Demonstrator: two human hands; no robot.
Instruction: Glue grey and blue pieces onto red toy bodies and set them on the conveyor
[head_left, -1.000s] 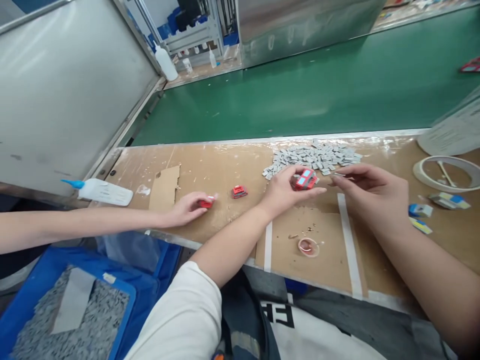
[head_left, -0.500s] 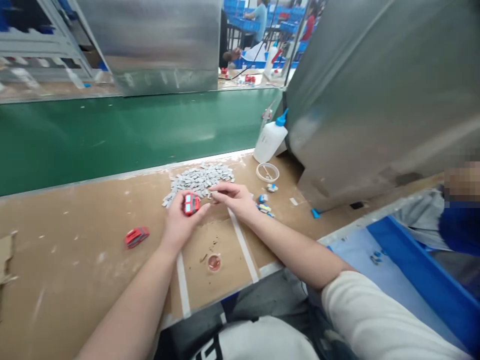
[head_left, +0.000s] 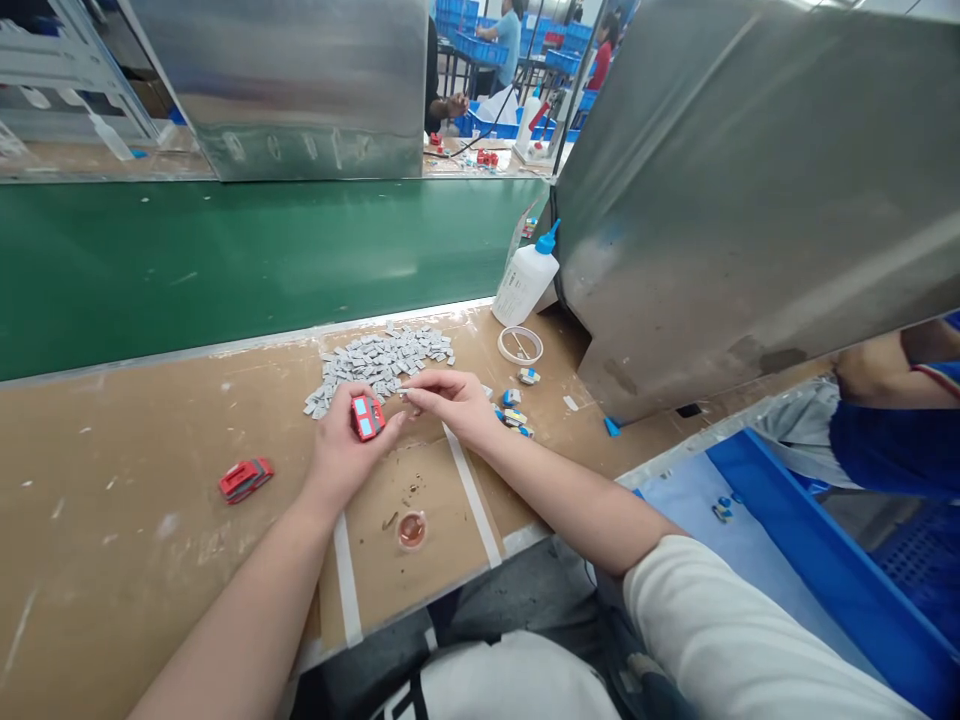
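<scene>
My left hand [head_left: 339, 440] is closed around a small red toy vehicle [head_left: 367, 418] with pale blue windows. Close beside it, my right hand [head_left: 456, 405] pinches a tiny light piece [head_left: 403, 391] between thumb and fingertips; its exact shape is too small to make out. The two hands are near each other but the piece is apart from the vehicle. Just beyond them lies a heap of small flat grey pieces [head_left: 386, 355]. A second red toy vehicle [head_left: 246, 480] rests on the brown tabletop [head_left: 135, 430] to the left.
A small round dish [head_left: 412, 530] of reddish liquid sits in front. Behind to the right are a white squeeze bottle [head_left: 525, 285], a tape ring [head_left: 520, 346] and several blue-and-yellow toy parts [head_left: 514, 417]. A metal panel [head_left: 735, 200] and blue bin [head_left: 832, 560] flank the right; another person sits beyond.
The whole view has shifted slightly, so the table things appear further left. Both hands keep nearly the same pose, and the red vehicle is turned a little in my left hand.
</scene>
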